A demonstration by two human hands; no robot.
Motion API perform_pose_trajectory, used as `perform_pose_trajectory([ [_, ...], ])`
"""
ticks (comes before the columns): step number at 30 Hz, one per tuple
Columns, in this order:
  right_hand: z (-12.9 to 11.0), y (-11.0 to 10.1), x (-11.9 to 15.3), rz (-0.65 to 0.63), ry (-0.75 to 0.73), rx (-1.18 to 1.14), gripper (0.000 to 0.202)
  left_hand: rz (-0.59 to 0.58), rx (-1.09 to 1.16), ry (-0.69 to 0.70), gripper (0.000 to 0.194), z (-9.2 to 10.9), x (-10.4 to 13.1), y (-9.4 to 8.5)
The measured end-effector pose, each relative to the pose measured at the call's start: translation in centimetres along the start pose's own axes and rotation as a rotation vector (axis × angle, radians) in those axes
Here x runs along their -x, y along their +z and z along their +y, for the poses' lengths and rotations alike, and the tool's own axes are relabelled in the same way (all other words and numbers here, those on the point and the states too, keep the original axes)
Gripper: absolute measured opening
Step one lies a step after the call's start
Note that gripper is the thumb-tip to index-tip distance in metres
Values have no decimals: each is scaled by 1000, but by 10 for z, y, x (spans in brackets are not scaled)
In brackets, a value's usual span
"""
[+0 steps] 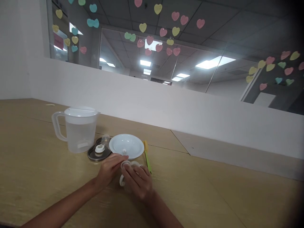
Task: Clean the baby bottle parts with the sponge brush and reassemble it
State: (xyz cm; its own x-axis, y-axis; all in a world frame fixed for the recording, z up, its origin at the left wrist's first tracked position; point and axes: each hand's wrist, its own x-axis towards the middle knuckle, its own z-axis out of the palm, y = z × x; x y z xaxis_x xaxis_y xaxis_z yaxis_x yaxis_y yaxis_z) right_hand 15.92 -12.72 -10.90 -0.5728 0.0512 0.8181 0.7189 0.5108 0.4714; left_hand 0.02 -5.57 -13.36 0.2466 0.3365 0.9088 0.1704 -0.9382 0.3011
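My right hand [140, 182] is closed around a whitish baby bottle [122, 180] low over the table, its mostly hidden body showing a clear round rim and a white side handle. From the left, my left hand [110, 167] reaches to the same bottle, fingers stretched along behind the rim; its thumb is hidden. Just beyond both hands is a white bowl [127, 142] with a little liquid or shine at its bottom. On a dark metal tray [91, 154] lie a white bottle collar [99, 148] and a clear dome cap [105, 139].
A lidded translucent pitcher [82, 133], its handle to the left, stands behind the tray. Right of the bowl lies a brush [147, 158] with a green handle and yellow head. A low white wall [142, 98] and a window with heart-shaped notes close off the table's far side.
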Motion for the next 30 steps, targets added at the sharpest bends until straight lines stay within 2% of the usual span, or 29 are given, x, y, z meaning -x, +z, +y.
perform_pose_trajectory([
  [3, -4, -7, -3, 48, -17, -72, 17, 0, -34, -14, 18, -6, -1, 1],
  [10, -8, -32, -16, 19, -94, -151, 27, -24, -67, 22, 20, -11, -7, -3],
  [13, -9, -33, -16, 10, -104, -165, 26, -38, -84, 37, 19, -16, -6, -4],
  [19, -11, -25, -11, 135, -141, -185, 30, -73, -139, 100, 20, -31, -2, -7],
  [27, -6, -38, -10, 7, -152, -177, 23, -86, -242, 51, 22, -36, -2, -10],
  [30, -5, -41, -13, 20, -153, -193, 23, -75, -297, 32, 22, -37, -2, -10],
])
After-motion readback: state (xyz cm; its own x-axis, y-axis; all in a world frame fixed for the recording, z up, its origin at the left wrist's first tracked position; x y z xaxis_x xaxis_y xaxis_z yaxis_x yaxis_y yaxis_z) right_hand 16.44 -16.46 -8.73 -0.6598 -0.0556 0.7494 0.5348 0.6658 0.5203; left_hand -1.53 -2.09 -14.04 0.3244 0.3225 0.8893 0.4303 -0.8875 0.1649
